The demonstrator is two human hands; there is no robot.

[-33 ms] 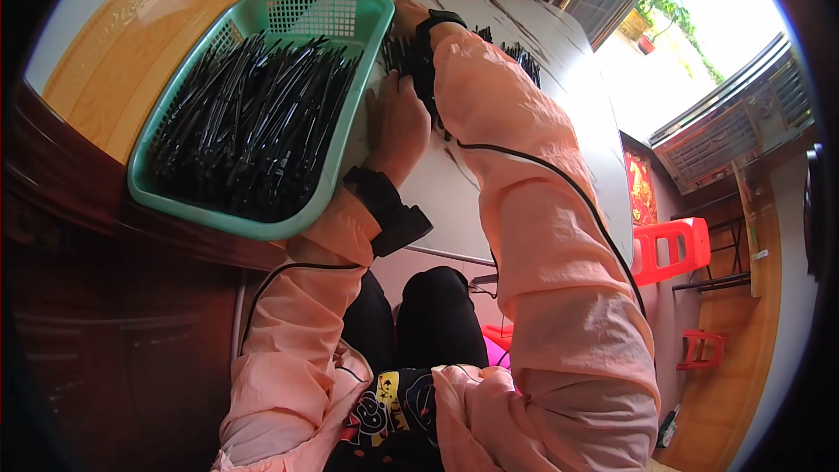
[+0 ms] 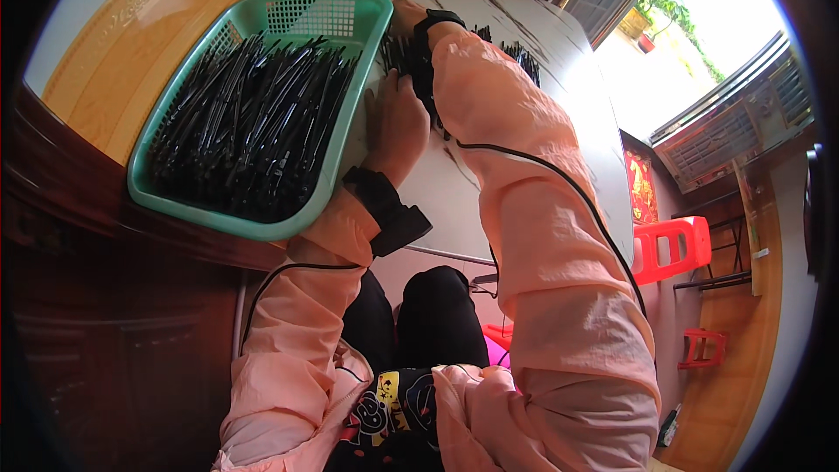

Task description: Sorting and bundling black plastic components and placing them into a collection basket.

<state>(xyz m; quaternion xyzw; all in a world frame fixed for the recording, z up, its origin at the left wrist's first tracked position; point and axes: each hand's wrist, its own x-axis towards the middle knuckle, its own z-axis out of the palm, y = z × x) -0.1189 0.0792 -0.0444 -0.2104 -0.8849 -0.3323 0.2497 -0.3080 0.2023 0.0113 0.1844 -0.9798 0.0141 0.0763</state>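
Thin black sticks (image 2: 396,57) lie in a bunch on the marble-patterned table (image 2: 559,48), just right of a green plastic basket (image 2: 308,224). My left hand (image 2: 400,127) is at their near end, fingers curled and pressed against them. At the far end is my right hand (image 2: 409,16), bent in toward the basket; its fingers are mostly hidden behind the wrist and sleeve. Inside the basket lies a thick heap of similar black sticks (image 2: 253,122). More black sticks (image 2: 522,59) show on the table beyond my right forearm.
The basket sits at the table's left side, beside wooden furniture (image 2: 105,218). Black cables (image 2: 559,166) run along both sleeves from black wrist straps. At right stand a red plastic stool (image 2: 690,249) and a smaller red stool (image 2: 702,348). An open window is at upper right.
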